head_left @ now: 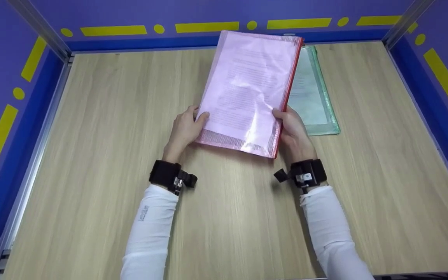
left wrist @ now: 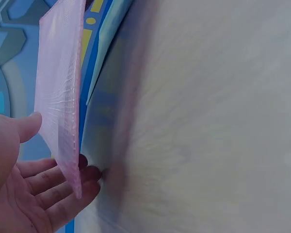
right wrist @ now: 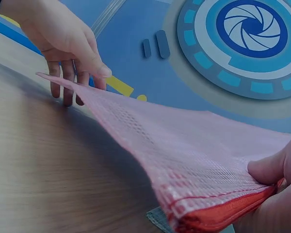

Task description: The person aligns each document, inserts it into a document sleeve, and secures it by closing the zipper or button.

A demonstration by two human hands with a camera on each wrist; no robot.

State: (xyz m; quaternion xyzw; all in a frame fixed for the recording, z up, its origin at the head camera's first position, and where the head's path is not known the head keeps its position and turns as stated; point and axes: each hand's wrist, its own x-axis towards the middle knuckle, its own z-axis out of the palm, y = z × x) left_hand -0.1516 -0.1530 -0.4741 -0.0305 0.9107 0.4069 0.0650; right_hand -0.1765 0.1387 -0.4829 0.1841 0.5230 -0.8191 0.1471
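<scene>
A pink mesh zip document pouch (head_left: 247,89) with a red zip edge and a printed sheet inside is held raised and tilted above the table. My left hand (head_left: 185,126) holds its left edge near the lower corner, thumb on top; in the left wrist view the fingers (left wrist: 63,194) extend behind it. On the other side, my right hand (head_left: 294,126) grips the red zip edge, the thumb (right wrist: 269,167) pressing on the mesh. A green-edged zip document pouch (head_left: 313,93) with a sheet inside lies on the table, partly hidden behind the pink one.
The wooden table (head_left: 111,155) is bounded by blue panels (head_left: 130,15) with yellow marks at the back and sides. Metal rails run along the panel corners. Black wrist straps (head_left: 165,173) with small cameras sit on both forearms.
</scene>
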